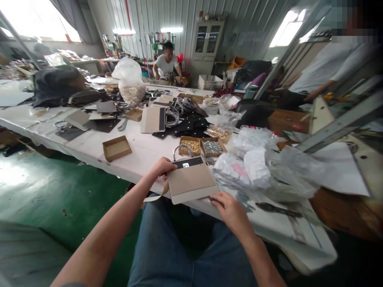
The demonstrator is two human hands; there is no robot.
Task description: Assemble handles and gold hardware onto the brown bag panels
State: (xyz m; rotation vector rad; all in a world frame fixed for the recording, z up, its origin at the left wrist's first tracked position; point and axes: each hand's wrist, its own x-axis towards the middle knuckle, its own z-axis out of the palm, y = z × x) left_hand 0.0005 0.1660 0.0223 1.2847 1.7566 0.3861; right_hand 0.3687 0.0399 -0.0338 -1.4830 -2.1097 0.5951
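A flat bag panel, beige with a black top strip, a pale bottom band and a small white metal-like plate, tilts over the table's front edge above my lap. A looped handle wrapped in clear plastic rises behind its top edge. My left hand grips the panel's upper left edge, thumb on the black strip. At the lower right corner, my right hand is closed in a pinch; what lies between its fingertips is too small to make out. A beige strap hangs below the panel on the left.
Small cardboard boxes of gold hardware and silver hardware stand behind the panel. A shallow cardboard box lies left. Plastic bags and pliers are right. More panels lie farther back. Other people are beyond the table.
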